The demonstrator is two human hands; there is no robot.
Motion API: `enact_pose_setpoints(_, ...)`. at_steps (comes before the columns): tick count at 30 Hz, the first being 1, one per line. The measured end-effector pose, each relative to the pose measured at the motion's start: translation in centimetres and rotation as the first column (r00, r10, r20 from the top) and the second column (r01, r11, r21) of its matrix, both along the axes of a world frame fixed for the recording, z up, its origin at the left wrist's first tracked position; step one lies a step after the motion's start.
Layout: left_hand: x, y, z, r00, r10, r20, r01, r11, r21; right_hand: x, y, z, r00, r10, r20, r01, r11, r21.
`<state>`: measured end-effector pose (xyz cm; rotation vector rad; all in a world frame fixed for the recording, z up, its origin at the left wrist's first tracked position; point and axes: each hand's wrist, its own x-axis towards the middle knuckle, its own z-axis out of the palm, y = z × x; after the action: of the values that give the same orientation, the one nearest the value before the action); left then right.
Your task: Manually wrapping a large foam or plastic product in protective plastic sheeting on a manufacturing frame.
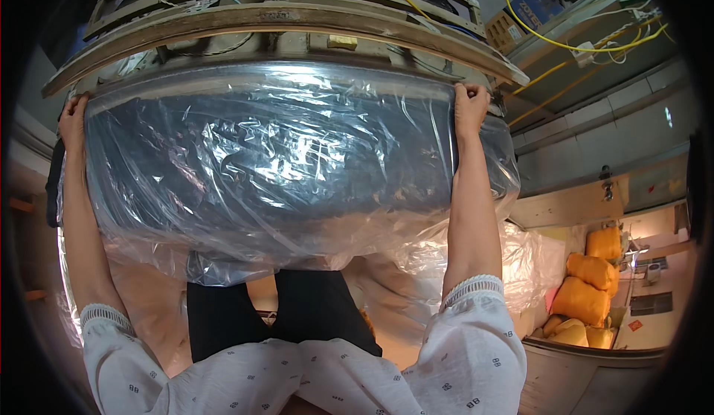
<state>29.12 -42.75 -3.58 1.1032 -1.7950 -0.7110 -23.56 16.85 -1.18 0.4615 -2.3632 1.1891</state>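
Bulky dark bundle in clear plastic bag [275,169] fills space ahead, blocks reach across. Left hand [73,121] and right hand [470,106] pinned at its far corners, tight under overhanging wooden machine frame [297,21]; little room above. Loose plastic [520,259] hangs at right. Yellow sacks [591,281] crowd lower right. Open gap below bundle, between forearms, toward person's lap.

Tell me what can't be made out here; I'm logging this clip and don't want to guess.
Head view only:
- Dark bundle: its kind is unclear, veiled by the glare and creases of the clear plastic bag.
- Left hand and right hand: fingers curl over the bag's top edge, tips hidden.
- Wooden frame: top cut off by the picture's edge.
- Yellow sacks: too small to tell contents.
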Motion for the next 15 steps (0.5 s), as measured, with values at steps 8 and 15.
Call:
enact_pose_setpoints(8,5.0,-7.1,-3.7,0.972,0.234,0.035,-0.236,0.968,0.08,-0.8,-0.4,-0.8,0.998,-0.048,-0.029,0.047,0.998,-0.03)
enact_pose_setpoints(15,2.8,-5.1,-3.6,0.977,0.123,-0.175,-0.094,0.982,0.166,-0.9,0.8,0.5,0.998,-0.066,0.019,0.068,0.99,-0.126)
